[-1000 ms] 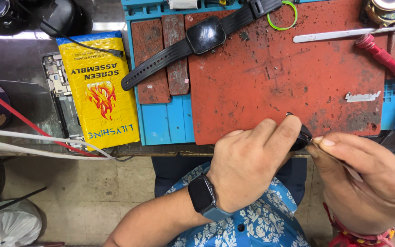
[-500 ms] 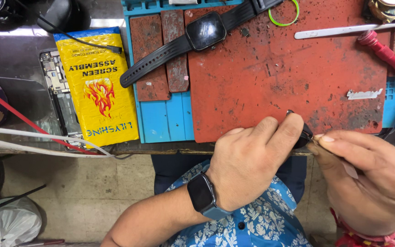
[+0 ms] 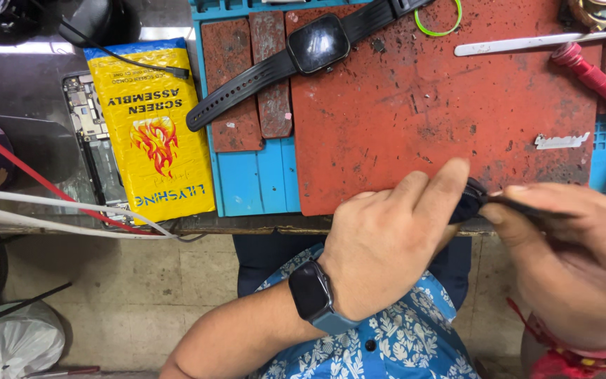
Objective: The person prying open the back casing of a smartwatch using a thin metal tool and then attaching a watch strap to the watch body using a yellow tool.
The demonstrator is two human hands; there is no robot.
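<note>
My left hand [image 3: 387, 242] grips a small dark part [image 3: 466, 205] at the near edge of the bench, mostly hidden under the fingers. A dark watch sits on that wrist. My right hand [image 3: 573, 256] pinches a thin dark tool [image 3: 527, 207] whose tip touches the dark part. Beyond the hands lies a worn red work mat [image 3: 443, 126] on a blue tray [image 3: 261, 186]. A black smartwatch with straps [image 3: 317, 45] lies face up at the mat's far left.
A yellow padded pouch [image 3: 152, 130] lies left of the tray over a bare circuit board [image 3: 85, 112]. Metal tweezers [image 3: 527, 43], a red-handled tool [image 3: 594, 78], a green ring [image 3: 438, 21] and a small metal strip [image 3: 561, 142] rest on the mat. White and red cables [image 3: 57, 203] cross the left edge.
Both hands stay together at the bench edge, working the tool against the dark part. The view has shifted slightly; nothing on the mat has moved.
</note>
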